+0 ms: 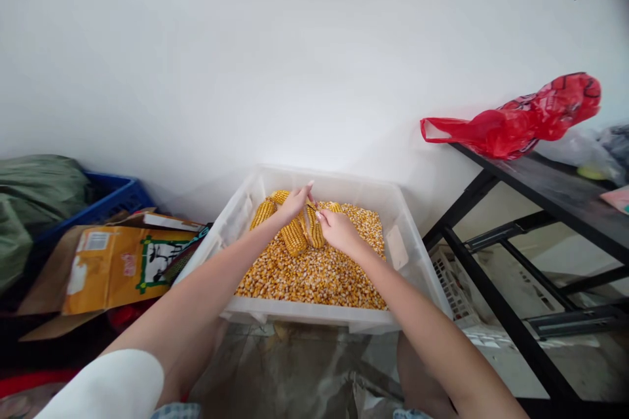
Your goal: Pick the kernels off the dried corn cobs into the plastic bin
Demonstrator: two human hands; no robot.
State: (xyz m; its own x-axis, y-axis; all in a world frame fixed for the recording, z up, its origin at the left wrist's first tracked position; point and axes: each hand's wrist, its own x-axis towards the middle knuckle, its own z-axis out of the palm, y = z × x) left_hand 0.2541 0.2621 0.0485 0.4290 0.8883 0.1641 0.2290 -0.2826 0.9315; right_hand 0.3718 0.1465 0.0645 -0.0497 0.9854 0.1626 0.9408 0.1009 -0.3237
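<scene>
My left hand (296, 201) is closed above the far middle of a translucent plastic bin (226, 226). Just to its right and nearer me, my right hand (338, 230) is closed in a pinch. Something small and thin shows between the fingertips of both hands, too small to make out. Right under them lies an ear of corn (314, 229) with a pale strip where kernels are gone. Beside it rests a fuller ear of corn (293, 237), and another ear (263, 212) lies to the left. Loose corn kernels (309, 278) fill the bin around them.
At left are an opened yellow cardboard box (115, 268), a blue crate (120, 193) and a green sack (39, 203). A black-framed table (570, 193) stands at right, with a red plastic bag (521, 118) on it. Behind the bin rises a white wall (304, 59).
</scene>
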